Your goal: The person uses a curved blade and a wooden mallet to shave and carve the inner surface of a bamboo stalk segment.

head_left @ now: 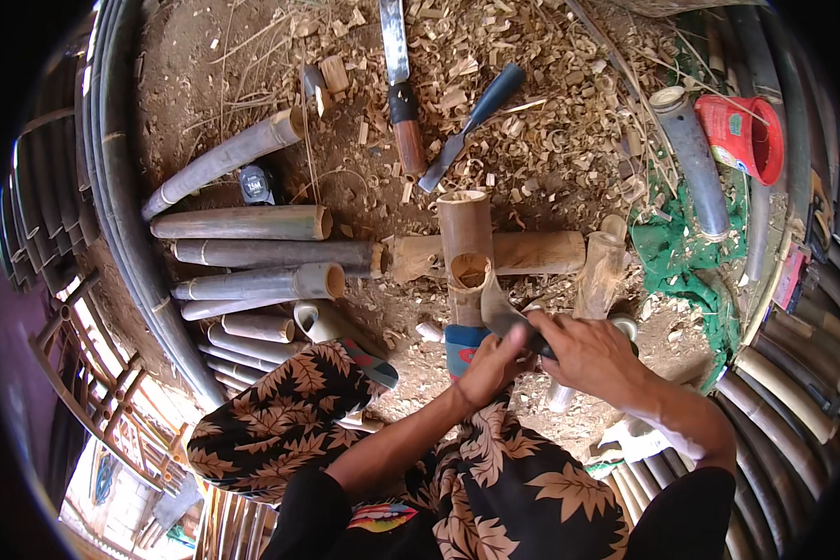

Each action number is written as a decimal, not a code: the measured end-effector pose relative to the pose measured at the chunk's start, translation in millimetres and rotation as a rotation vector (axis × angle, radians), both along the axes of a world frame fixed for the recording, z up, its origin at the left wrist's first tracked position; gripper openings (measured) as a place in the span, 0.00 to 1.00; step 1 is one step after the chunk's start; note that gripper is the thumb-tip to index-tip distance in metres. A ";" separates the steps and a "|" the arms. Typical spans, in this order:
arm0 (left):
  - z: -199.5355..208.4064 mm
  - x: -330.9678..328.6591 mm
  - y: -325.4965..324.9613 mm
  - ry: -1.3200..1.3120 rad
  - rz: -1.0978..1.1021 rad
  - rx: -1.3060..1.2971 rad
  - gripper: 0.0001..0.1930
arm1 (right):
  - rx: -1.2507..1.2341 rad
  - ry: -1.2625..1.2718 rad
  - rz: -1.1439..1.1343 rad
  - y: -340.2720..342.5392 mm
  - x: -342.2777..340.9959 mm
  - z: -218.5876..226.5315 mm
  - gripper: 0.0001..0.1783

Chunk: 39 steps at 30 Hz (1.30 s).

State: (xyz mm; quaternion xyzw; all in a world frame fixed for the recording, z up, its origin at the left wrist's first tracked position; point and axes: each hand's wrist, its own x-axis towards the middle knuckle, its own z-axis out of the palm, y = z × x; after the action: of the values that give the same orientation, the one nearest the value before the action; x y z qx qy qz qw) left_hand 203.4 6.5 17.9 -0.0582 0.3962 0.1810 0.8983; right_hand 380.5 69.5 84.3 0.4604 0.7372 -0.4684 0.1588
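Observation:
A short bamboo piece (465, 219) with an oval opening cut in its side lies across a bamboo log (537, 253), its near end by my foot in a blue sock (464, 347). At that opening is the blade of a knife (501, 314) with a dark handle. My right hand (595, 353) is closed round the handle. Right beside it, my left hand (497, 370) is closed against the same knife, thumb along it; its other fingers are partly hidden. Beyond the bamboo piece, a chisel with a blue handle (483, 110) and a machete with a wooden handle (407, 131) lie on the ground.
Cut bamboo lengths (243, 222) lie at left, with a tape measure (256, 185) among them. Shavings (551, 112) cover the ground ahead. At right are a red tub (756, 140), green netting (686, 252) and an upright-cut bamboo piece (599, 275). Long poles (117, 187) line both sides.

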 end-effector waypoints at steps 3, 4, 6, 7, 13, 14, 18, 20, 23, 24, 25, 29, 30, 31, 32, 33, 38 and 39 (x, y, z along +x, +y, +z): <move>-10.6 18.1 6.5 0.052 0.375 -0.158 0.23 | -0.013 -0.075 0.118 16.7 -14.1 -14.0 0.24; -12.7 19.2 8.4 0.092 0.356 -0.215 0.22 | -0.061 -0.138 0.160 21.5 -17.1 -18.1 0.24; -14.8 17.1 11.7 0.097 0.315 -0.233 0.21 | -0.136 -0.073 0.145 30.7 -17.9 -25.2 0.23; -14.4 16.5 12.5 0.128 0.326 -0.225 0.20 | -0.164 -0.036 0.137 33.7 -18.1 -27.7 0.23; -7.2 2.7 22.3 0.387 0.110 -0.210 0.21 | -0.347 0.022 0.000 32.2 -26.0 -31.9 0.20; -5.9 -0.1 23.5 0.398 0.093 -0.160 0.20 | -0.365 0.015 -0.023 28.7 -28.3 -31.6 0.19; -3.7 -16.2 24.9 0.479 -0.140 0.054 0.19 | -0.404 0.057 -0.203 10.2 -36.9 -33.6 0.19; -5.8 -23.5 24.9 0.550 -0.264 0.213 0.19 | -0.439 0.097 -0.318 -1.4 -44.0 -38.2 0.24; -12.6 -33.8 28.8 0.665 -0.315 0.123 0.27 | -0.508 0.099 -0.475 -19.9 -59.0 -47.1 0.31; -14.7 -37.5 31.1 0.711 -0.366 0.188 0.28 | -0.491 0.129 -0.523 -26.3 -65.0 -49.5 0.31; -16.5 -40.9 33.7 0.729 -0.436 0.236 0.29 | -0.458 0.156 -0.577 -32.5 -72.0 -52.0 0.31; -19.9 -50.8 43.6 0.835 -0.646 0.424 0.30 | -0.392 0.253 -0.734 -50.5 -89.6 -63.2 0.36; -19.9 -52.9 45.2 0.853 -0.740 0.432 0.29 | -0.392 0.257 -0.768 -55.5 -93.1 -64.1 0.36; -20.3 -54.4 46.8 0.870 -0.756 0.454 0.28 | -0.338 0.289 -0.809 -59.6 -96.4 -66.1 0.36; -21.1 -56.4 48.6 0.854 -0.758 0.481 0.28 | -0.338 0.289 -0.841 -63.7 -100.3 -68.1 0.36; -21.9 -58.4 50.4 0.849 -0.770 0.501 0.27 | -0.340 0.288 -0.874 -67.6 -104.9 -69.9 0.36; -26.4 -69.8 60.5 0.805 -1.014 0.834 0.23 | -0.240 0.346 -0.986 -71.4 -125.3 -72.4 0.35; -25.8 -69.3 60.5 0.803 -1.062 0.898 0.22 | -0.209 0.383 -0.977 -66.7 -122.8 -69.5 0.36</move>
State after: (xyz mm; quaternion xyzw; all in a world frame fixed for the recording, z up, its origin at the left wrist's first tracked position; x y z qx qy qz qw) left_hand 134.0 66.9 -8.0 0.5744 0.5535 -0.1214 0.5908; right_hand 257.8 2.9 14.8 0.6378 0.4022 -0.6345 -0.1701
